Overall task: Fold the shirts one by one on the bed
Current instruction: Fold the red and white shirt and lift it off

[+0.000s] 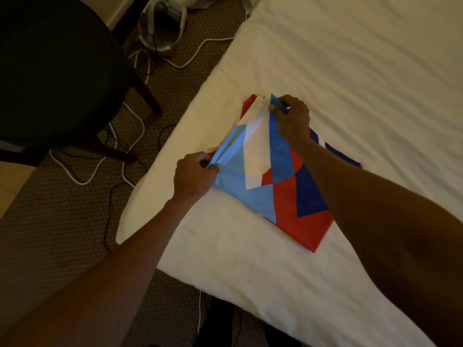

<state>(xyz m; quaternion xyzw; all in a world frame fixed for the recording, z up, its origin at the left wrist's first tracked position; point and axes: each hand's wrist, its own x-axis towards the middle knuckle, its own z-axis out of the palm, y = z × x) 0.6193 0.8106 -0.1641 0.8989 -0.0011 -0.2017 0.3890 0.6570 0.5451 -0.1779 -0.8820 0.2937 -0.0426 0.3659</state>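
While folding the shirt (288, 201) on the bed (375, 71), pinching its lifted edge
With left hand (193, 176) and right hand (293, 118) each clamped on it, pull taut between them, lay flat

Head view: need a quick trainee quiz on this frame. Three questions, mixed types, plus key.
1. True or false: the left hand and the right hand both pinch the shirt.
2. The shirt lies on: A) the bed B) an ironing board C) a sofa.
3. Fill in: the shirt corner farther from the camera is held by the ____ hand.
Key: 1 true; 2 A; 3 right.
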